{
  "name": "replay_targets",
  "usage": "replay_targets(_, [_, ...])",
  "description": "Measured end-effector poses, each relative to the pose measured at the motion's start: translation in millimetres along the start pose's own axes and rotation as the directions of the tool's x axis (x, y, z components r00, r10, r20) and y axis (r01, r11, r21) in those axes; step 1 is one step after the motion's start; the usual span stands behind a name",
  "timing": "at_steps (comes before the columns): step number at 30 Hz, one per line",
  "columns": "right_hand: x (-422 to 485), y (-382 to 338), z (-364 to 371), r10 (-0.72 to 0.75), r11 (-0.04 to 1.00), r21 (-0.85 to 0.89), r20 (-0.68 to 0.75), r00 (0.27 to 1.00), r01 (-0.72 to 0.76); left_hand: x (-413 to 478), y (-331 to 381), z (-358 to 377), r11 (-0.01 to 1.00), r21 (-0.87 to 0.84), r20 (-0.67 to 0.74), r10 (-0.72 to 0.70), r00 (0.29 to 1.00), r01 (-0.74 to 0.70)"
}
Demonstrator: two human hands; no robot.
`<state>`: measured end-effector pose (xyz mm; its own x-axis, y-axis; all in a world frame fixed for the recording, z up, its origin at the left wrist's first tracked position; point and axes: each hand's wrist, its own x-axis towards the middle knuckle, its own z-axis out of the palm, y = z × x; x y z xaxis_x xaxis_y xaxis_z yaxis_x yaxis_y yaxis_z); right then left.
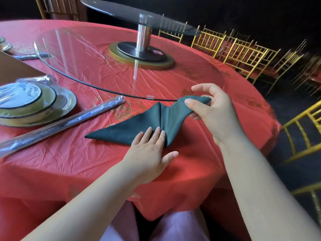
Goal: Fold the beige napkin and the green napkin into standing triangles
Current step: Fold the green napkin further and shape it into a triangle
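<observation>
Head camera: we look down on a round table (83, 164) draped in red cloth. The green napkin (135, 126) lies on it close to our side, just in front of the rim of a glass turntable (83, 54). The napkin is folded into a dark triangle with a raised crease running up its middle, and its left point lies flat on the cloth.

Our left hand (149, 153) rests on the napkin's near edge beside the crease, fingers straight and pressed flat on the fabric, thumb spread out over the red cloth. Our right hand (215, 112) pinches the napkin's right corner between thumb and curled fingers and holds it lifted off the table, the fabric sloping down from it to the crease.

To the left, a stack of plates and bowls (31, 103) sits sealed in clear plastic. A long wrapped packet (60, 126) lies slantwise between the stack and the napkin. At the turntable's hub a metal post (143, 39) carries a second glass disc (128, 12). Gold chairs (243, 54) stand in rows to the right of the table.
</observation>
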<state>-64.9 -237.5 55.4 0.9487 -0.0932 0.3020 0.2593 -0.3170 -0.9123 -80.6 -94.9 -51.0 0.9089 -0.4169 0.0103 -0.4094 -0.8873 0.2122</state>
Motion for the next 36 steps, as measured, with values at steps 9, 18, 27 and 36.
replay_targets(9, [4.9, -11.9, 44.7, -0.166, 0.971, -0.156, 0.102, 0.981, 0.180, 8.4, -11.2, 5.2, 0.994, -0.091, -0.058, 0.048, 0.997, -0.053])
replay_targets(18, [16.5, -18.7, 72.7, -0.102, 0.980, -0.147, 0.221, 0.970, 0.137, 0.8, -56.6, -17.0, 0.171, -0.971, -0.196, -0.163, 0.967, -0.168])
replay_targets(27, [8.5, -6.7, 120.1, -0.244, 0.848, -0.443, 0.164, 0.956, 0.292, -38.5, -100.0, -59.8, 0.495, -0.868, -0.268, -0.513, 0.816, 0.026])
replay_targets(36, [-16.9, 12.2, 158.4, -0.244, 0.697, -0.576, 0.369, 0.897, 0.427, -48.0, -116.4, -37.3, 0.828, -0.504, -0.318, -0.445, 0.837, 0.248])
